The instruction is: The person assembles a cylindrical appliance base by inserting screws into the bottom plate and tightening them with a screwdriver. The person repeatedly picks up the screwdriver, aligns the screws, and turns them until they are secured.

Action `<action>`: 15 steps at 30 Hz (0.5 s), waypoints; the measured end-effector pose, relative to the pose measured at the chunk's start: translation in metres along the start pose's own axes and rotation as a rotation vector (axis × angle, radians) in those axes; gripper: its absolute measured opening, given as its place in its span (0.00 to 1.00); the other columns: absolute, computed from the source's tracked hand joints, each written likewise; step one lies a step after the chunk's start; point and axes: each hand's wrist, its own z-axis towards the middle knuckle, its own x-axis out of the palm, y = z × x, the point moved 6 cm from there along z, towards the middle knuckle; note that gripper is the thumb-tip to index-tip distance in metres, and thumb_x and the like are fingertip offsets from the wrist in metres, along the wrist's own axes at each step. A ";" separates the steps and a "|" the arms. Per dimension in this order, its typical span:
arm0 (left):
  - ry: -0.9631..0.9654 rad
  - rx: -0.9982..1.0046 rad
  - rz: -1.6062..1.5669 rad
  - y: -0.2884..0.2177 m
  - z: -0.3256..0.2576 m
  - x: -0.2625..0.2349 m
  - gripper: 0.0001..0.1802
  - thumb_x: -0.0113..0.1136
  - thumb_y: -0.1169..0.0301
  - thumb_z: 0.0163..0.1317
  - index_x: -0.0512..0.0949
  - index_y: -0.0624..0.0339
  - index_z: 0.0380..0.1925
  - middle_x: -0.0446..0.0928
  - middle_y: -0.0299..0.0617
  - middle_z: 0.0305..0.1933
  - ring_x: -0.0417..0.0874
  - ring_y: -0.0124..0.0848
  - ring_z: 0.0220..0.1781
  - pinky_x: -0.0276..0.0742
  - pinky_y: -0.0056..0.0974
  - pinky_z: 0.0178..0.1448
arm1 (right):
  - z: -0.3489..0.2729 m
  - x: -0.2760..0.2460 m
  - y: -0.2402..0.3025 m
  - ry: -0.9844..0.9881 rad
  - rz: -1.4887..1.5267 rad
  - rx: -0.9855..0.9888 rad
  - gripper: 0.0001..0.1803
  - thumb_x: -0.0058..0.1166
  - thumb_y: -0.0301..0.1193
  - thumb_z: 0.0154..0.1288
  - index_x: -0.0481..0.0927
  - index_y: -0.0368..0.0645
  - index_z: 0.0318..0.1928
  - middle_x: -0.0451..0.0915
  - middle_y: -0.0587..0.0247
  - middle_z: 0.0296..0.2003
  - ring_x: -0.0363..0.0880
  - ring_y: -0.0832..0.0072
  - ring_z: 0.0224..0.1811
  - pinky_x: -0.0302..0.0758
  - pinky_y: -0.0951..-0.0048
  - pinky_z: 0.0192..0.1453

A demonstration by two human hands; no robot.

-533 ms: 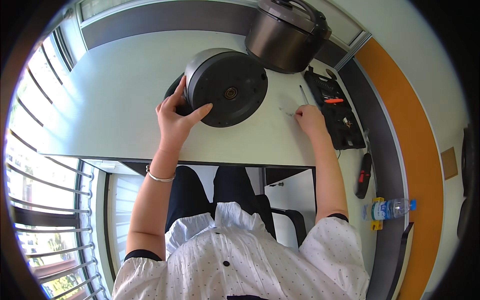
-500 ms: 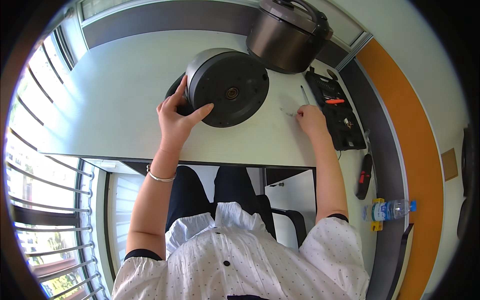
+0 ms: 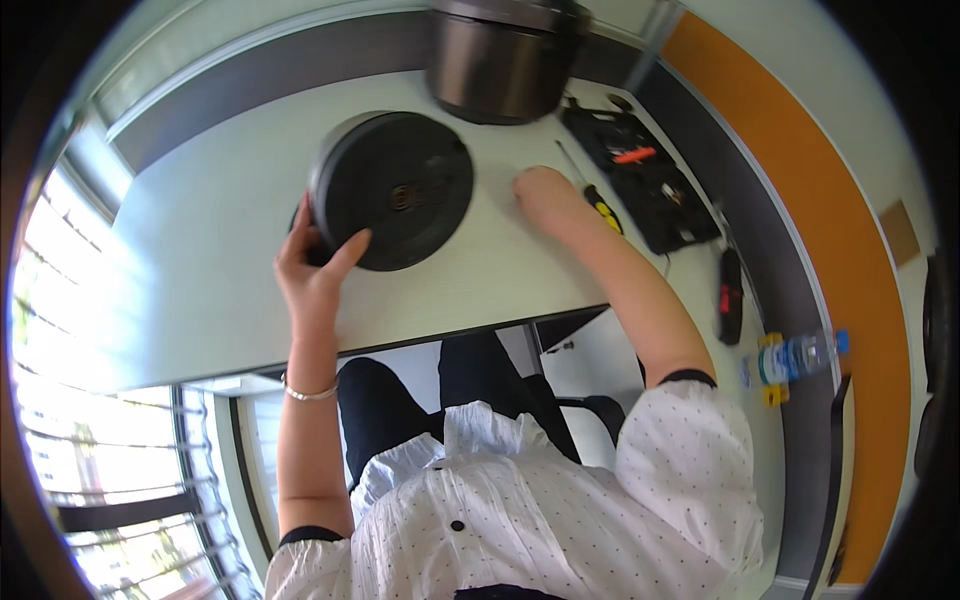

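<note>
Kettle (image 3: 425,185), tipped bottom-outward left of the frame's upper centre, is probably rigid, lightish, slippery; best gripped around its side, where the left hand (image 3: 312,282) clamps its fingers. Right hand (image 3: 548,198): finger state can't be told.

2 arms (image 3: 635,285) extended forward; left hand (image 3: 314,275) gripping, thumb (image 3: 350,250) spread wide; right hand (image 3: 550,200) curled, back upward.

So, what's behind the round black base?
At its left edge, a strip of grey side and a dark part show. The base and left hand cover the rest.
</note>
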 end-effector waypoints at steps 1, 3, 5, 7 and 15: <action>0.008 -0.012 0.008 -0.001 0.000 0.000 0.41 0.75 0.72 0.44 0.71 0.70 0.61 0.74 0.29 0.26 0.72 0.19 0.28 0.70 0.25 0.37 | -0.001 -0.002 0.002 -0.037 -0.004 -0.036 0.08 0.53 0.25 0.55 0.85 0.40 0.34 0.82 0.49 0.38 0.80 0.57 0.46 0.77 0.60 0.51; 0.004 -0.015 0.021 -0.001 0.000 0.002 0.40 0.74 0.71 0.45 0.71 0.69 0.62 0.73 0.29 0.26 0.70 0.19 0.28 0.66 0.23 0.35 | -0.004 -0.006 0.002 -0.092 -0.007 -0.057 0.09 0.52 0.23 0.55 0.85 0.39 0.34 0.81 0.47 0.39 0.81 0.57 0.45 0.77 0.60 0.52; 0.010 -0.013 0.021 0.002 0.000 0.002 0.40 0.74 0.71 0.46 0.71 0.68 0.62 0.72 0.28 0.26 0.70 0.19 0.28 0.66 0.23 0.36 | -0.008 -0.014 0.000 -0.124 -0.004 -0.036 0.09 0.52 0.22 0.55 0.84 0.36 0.36 0.81 0.46 0.39 0.81 0.57 0.44 0.78 0.62 0.52; 0.009 -0.023 -0.011 0.001 0.000 0.005 0.41 0.74 0.71 0.46 0.70 0.68 0.62 0.72 0.28 0.26 0.70 0.19 0.28 0.66 0.23 0.36 | -0.016 -0.027 -0.005 -0.157 0.030 0.015 0.10 0.54 0.21 0.54 0.84 0.35 0.36 0.81 0.46 0.41 0.81 0.59 0.44 0.78 0.62 0.51; 0.007 -0.032 -0.046 0.013 0.009 -0.001 0.41 0.76 0.71 0.43 0.72 0.72 0.60 0.75 0.31 0.27 0.72 0.19 0.29 0.69 0.25 0.37 | -0.045 -0.058 -0.011 -0.494 1.189 0.174 0.07 0.63 0.22 0.57 0.83 0.33 0.37 0.83 0.59 0.28 0.81 0.76 0.33 0.76 0.77 0.38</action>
